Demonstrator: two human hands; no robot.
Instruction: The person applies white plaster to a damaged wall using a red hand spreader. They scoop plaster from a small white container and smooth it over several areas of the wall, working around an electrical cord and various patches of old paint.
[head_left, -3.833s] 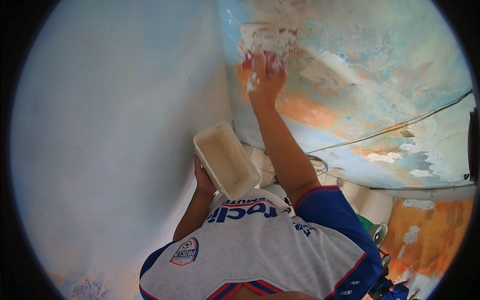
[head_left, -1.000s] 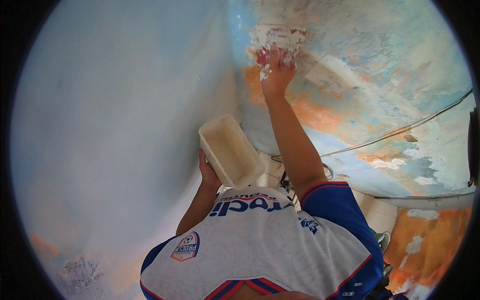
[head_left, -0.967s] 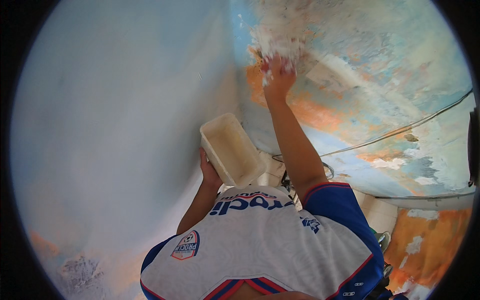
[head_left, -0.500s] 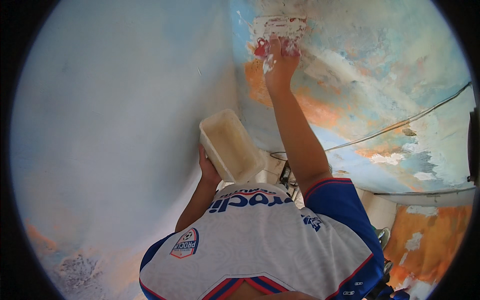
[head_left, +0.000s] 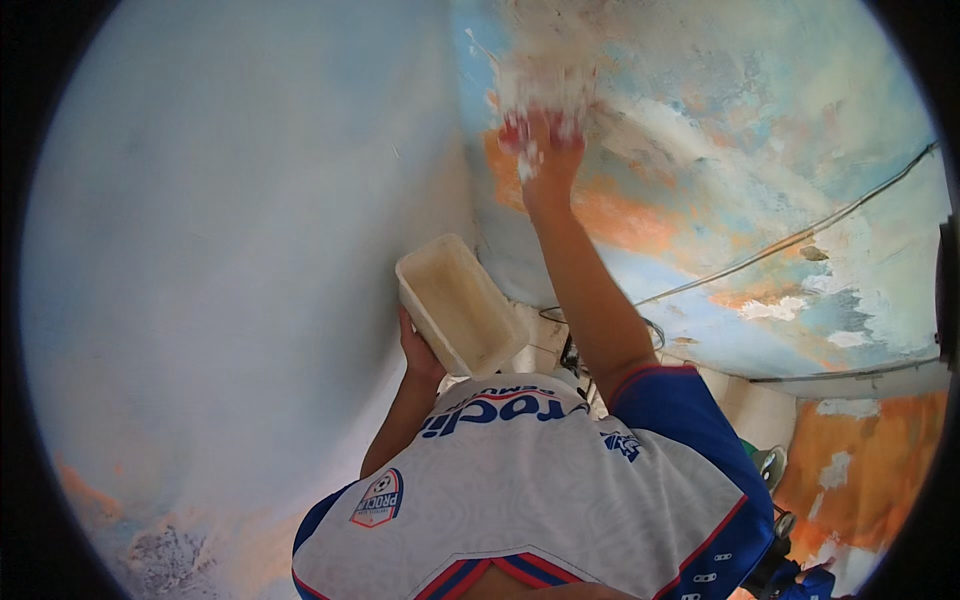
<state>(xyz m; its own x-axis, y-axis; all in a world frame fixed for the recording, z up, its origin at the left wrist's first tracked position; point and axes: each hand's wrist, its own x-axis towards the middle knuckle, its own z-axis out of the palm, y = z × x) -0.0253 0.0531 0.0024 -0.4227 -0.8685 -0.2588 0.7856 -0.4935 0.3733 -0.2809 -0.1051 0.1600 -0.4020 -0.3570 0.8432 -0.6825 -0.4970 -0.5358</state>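
Observation:
My right hand reaches up the patchy wall, fingers closed around the red handle of a wide putty knife. Its blade is smeared white and blurred by motion, lying at the wall surface. White paste spots the thumb side of that hand. Lower and to the left, my left hand grips a cream rectangular plastic tub by its side. The tub is tilted so that its inside faces me, with a thin pale residue over its bottom and walls.
A smooth pale blue wall meets the patchy wall at a corner close to the tub. A cable runs across the patchy wall on the right. An orange peeling surface and a green-and-metal object show at lower right.
My right hand and the putty knife have moved down along the wall and slightly left. The tub in my left hand has sunk a little.

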